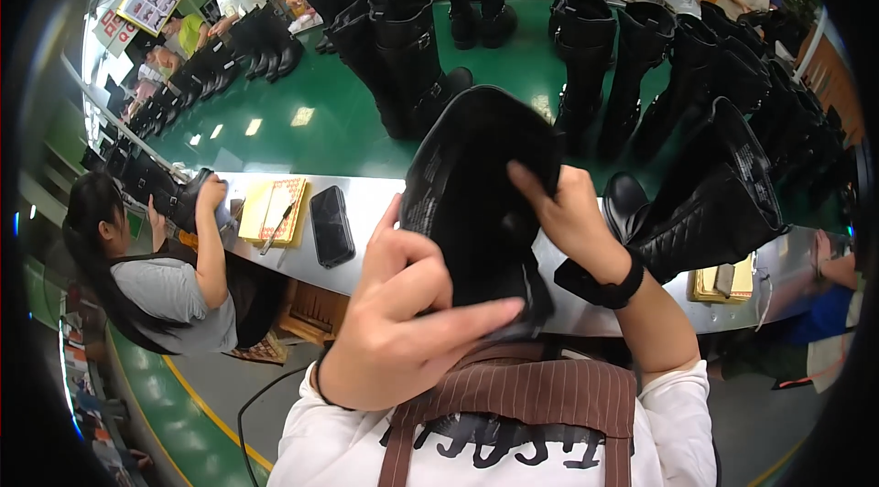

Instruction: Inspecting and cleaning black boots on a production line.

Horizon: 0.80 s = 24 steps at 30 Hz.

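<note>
A tall black boot (pixel 476 185) is in front of my chest, its wide shaft opening turned up toward me. The inside of the shaft is dark, with pale print on its lining. My left hand (pixel 389 331) grips the shaft's left side, one finger stretched across the lower part of the boot. On the other side, my right hand (pixel 581 226) holds the rim, its thumb inside the opening. A black band circles my right wrist. Close to my right forearm, a quilted black boot (pixel 705 221) leans over the bench. The held boot's underside is hidden.
Many black boots (pixel 403 52) stand on the green table (pixel 339 130) beyond the metal bench edge (pixel 366 194). Left of me lie a phone (pixel 331 226) and a yellow pad (pixel 275 211); another pad (pixel 723 284) is at right. A co-worker (pixel 174 281) handles a boot at left.
</note>
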### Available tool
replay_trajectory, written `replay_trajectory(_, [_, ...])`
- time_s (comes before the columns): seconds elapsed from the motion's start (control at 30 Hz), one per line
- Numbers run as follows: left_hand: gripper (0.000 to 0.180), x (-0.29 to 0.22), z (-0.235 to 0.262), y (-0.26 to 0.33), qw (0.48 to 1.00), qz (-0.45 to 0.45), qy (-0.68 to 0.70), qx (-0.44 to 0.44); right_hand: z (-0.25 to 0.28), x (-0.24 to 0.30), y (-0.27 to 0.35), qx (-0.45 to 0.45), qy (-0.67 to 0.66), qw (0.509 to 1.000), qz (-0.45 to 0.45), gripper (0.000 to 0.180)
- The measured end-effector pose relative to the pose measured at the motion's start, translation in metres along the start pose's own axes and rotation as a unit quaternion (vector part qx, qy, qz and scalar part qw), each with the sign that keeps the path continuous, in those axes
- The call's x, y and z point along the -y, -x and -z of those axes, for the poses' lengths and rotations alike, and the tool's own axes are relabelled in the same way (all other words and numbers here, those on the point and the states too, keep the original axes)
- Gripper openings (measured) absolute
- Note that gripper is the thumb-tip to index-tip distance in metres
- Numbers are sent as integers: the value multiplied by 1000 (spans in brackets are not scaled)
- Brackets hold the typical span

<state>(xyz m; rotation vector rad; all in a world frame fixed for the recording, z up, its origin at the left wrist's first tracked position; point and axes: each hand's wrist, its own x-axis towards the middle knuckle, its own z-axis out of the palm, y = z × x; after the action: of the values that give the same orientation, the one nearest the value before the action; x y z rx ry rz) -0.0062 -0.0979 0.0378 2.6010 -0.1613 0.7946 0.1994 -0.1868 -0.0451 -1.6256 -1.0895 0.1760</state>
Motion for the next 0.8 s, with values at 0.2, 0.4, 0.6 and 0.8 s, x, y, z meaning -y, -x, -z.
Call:
replay_trajectory(0.2, [40, 35, 30, 27, 985, -113, 112, 73, 5, -22, 0, 7, -136, 990, -24, 37])
replay_trajectory(0.4, [35, 41, 31, 29, 981, -128, 120, 83, 0, -24, -8, 34, -94, 994, -39, 42])
replay_trajectory(0.6, [33, 45, 32, 27, 974, -140, 155, 91, 2, -20, -13, 74, -207, 972, -76, 44])
replay_trajectory(0.8, [32, 32, 18, 12, 998, -14, 63, -16, -6, -3, -18, 7, -216, 972, -88, 33])
